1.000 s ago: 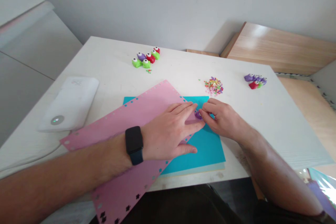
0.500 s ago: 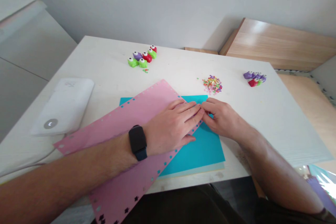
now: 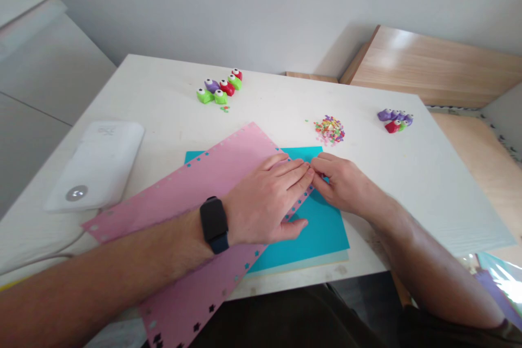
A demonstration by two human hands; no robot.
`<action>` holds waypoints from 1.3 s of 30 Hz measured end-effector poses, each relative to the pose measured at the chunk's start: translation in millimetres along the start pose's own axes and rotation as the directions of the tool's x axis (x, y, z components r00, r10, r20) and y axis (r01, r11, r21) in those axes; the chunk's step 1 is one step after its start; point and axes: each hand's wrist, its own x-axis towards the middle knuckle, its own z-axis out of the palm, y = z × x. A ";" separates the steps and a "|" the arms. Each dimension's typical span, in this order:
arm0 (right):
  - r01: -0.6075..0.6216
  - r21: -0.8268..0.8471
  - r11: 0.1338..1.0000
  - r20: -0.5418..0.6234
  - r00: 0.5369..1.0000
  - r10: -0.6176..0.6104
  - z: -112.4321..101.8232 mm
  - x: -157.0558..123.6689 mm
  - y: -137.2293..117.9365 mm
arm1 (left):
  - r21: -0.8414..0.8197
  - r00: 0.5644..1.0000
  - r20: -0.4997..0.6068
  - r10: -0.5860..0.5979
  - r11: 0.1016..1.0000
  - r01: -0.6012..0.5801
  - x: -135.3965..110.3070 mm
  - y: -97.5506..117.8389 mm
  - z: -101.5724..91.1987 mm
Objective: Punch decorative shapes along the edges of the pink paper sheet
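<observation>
A pink paper sheet (image 3: 234, 168) with small star-shaped and other cut-outs along its edges lies slantwise over a blue sheet (image 3: 310, 234). My left hand (image 3: 273, 198) rests flat on the pink sheet, fingers stretched forward and thumb spread out over the blue one. My right hand (image 3: 340, 179) is closed in a pinch at the pink sheet's right corner, touching the left fingertips. Whatever lies between its fingers is hidden. Beyond the hands is a heap of coloured paper confetti (image 3: 329, 130).
Several eye-topped craft punches (image 3: 220, 87) stand at the back left, with a few confetti bits before them. More punches (image 3: 395, 119) sit at the right. A white device (image 3: 98, 163) with a cable is on the left of the white table (image 3: 277, 103).
My left thumb has spread further from the fingers, down over the blue sheet. The right hand keeps its pinch at the sheet's corner, almost unmoved.
</observation>
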 end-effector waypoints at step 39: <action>0.001 0.019 1.000 -0.092 0.996 0.000 -6.8 -2.0 1.6 | 0.047 0.996 0.063 -0.067 0.997 0.064 -17.4 -4.6 -7.0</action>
